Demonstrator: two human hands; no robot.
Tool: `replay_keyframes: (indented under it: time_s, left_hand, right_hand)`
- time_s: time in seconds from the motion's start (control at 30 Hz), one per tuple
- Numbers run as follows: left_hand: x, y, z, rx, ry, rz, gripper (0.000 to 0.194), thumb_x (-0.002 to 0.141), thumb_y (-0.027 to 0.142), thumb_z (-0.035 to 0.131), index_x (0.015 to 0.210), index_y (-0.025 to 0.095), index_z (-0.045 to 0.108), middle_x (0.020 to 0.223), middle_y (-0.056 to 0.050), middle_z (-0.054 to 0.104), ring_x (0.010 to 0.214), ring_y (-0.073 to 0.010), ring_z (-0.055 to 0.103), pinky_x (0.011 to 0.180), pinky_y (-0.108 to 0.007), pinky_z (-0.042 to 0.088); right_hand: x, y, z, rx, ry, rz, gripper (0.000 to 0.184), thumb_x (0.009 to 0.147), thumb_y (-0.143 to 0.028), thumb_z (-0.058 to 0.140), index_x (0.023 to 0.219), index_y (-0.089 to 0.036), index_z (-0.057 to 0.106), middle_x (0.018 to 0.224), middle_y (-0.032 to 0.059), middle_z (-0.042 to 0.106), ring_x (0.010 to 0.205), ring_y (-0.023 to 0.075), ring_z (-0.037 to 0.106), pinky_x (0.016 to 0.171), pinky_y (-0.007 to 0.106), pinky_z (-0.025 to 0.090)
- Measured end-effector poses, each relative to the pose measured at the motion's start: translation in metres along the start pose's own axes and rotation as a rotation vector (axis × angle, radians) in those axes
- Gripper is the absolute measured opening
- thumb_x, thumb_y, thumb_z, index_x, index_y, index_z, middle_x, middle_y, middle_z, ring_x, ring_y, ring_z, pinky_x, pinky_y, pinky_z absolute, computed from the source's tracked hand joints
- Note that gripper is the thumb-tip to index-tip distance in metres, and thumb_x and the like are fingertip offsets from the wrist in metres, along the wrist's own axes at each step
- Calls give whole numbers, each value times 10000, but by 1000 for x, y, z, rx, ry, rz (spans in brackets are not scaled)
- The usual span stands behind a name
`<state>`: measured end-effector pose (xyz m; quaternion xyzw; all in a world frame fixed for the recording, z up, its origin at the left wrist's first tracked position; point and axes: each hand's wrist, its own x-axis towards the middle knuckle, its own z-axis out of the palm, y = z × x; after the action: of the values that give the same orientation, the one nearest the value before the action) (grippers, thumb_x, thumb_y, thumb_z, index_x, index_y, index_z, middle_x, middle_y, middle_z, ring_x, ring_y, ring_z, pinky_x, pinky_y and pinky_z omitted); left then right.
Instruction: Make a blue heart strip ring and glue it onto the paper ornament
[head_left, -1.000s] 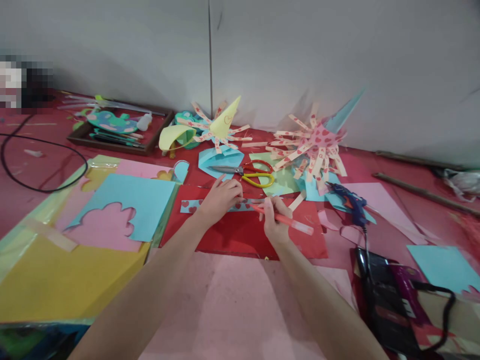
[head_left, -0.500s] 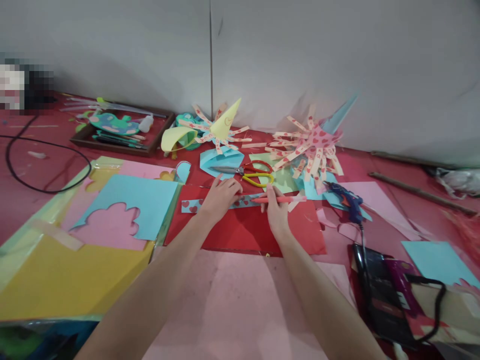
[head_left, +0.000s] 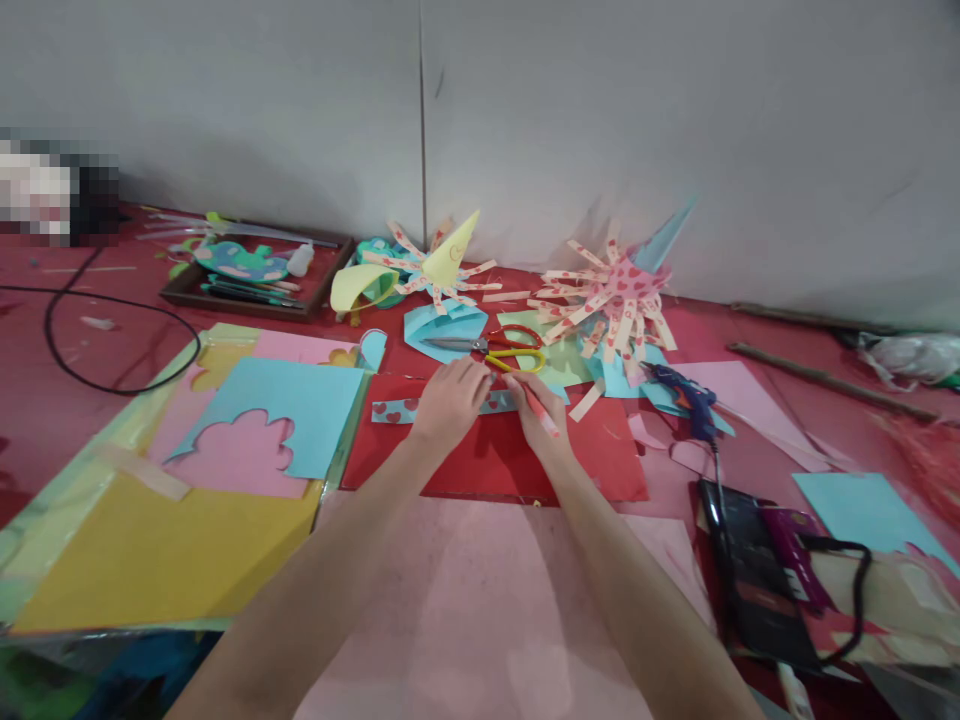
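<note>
A light-blue paper strip with red hearts [head_left: 395,411] lies across a red sheet [head_left: 480,465]. My left hand [head_left: 452,402] rests on the middle of the strip, palm down, its fingers over the paper and not closed round anything; the thumb is hidden. Close beside it, my right hand [head_left: 541,412] is closed on a pink marker pen [head_left: 541,412], whose back end slants down toward me. The pen's tip is hard to make out near the strip's upper edge. Just beyond the hands lie scissors [head_left: 517,358] with red and yellow handles.
Paper figures with a yellow cone [head_left: 452,255] and a blue cone [head_left: 667,237] stand by the wall. A tray [head_left: 251,303] of brushes is far left. Coloured sheets [head_left: 307,395] lie left; a glue gun [head_left: 694,400] and black case [head_left: 757,575] are right.
The pen has turned from lying nearly level to slanting down toward me. Both hands have come closer together, the left shifting right along the strip. The view has shifted slightly.
</note>
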<state>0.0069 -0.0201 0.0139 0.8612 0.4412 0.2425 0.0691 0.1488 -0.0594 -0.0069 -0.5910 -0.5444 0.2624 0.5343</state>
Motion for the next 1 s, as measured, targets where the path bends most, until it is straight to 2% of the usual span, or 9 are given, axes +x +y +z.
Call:
replay_keyframes:
  time_s: [0.13,0.2,0.4,0.63,0.73,0.8,0.9,0.97,1.0]
  left_hand:
    - [-11,34,8,57,-396,57,291,920,191,312,901,122,594,781,-100,639,722,-219,622,665,-339,468]
    - [-16,47,13,90,-467,96,278,885,104,328,945,98,599,845,-132,648,790,-243,633,702,-361,474]
    - [-27,72,15,187,-390,-44,350,838,25,288,984,41,606,904,-197,630,842,-277,611,715,-392,463]
    - [-29,79,16,313,-350,-67,394,830,24,258,972,14,625,878,-209,621,820,-288,586,784,-448,430]
    - [-35,93,14,430,-395,-82,394,810,-7,272,969,28,631,864,-182,625,782,-259,581,812,-448,422]
    - [-48,112,13,534,-484,-118,364,782,-29,315,923,40,643,818,-157,623,739,-236,574,780,-421,427]
    - [-74,144,17,355,-651,-48,277,728,-10,444,871,67,668,798,-157,633,762,-254,582,694,-387,441]
    - [-83,156,23,18,-818,28,260,660,-17,520,787,127,695,758,-122,654,802,-264,594,715,-386,449]
    - [-83,158,27,-192,-878,14,242,631,-6,556,729,164,699,743,-93,663,814,-263,599,728,-382,453]
  right_hand:
    - [0,1,0,31,25,41,243,824,-414,544,876,-209,663,886,36,699,850,176,634,809,316,476]
    - [1,0,0,25,80,60,252,841,-418,517,860,-209,657,867,35,703,880,176,633,836,319,467]
    - [-3,-5,1,-46,102,50,251,861,-411,492,833,-208,638,830,33,693,817,164,631,779,299,472]
    - [-6,-6,0,-174,113,-31,240,890,-377,464,818,-207,616,794,33,683,759,161,627,765,304,472]
    - [-5,-6,1,-194,133,-93,240,897,-361,456,826,-203,622,799,43,688,786,170,634,779,309,477]
    - [-4,-5,3,-188,121,-149,233,897,-344,459,834,-199,630,824,52,693,797,171,640,782,305,484]
    - [-3,-2,5,-178,42,-240,194,883,-322,490,885,-202,642,896,63,695,847,177,643,804,308,489]
    - [0,3,5,-209,-53,-285,167,857,-320,536,906,-211,653,932,68,693,900,193,633,836,325,483]
    - [2,6,4,-235,-109,-294,159,842,-321,558,907,-217,659,942,69,692,919,203,627,846,336,479]
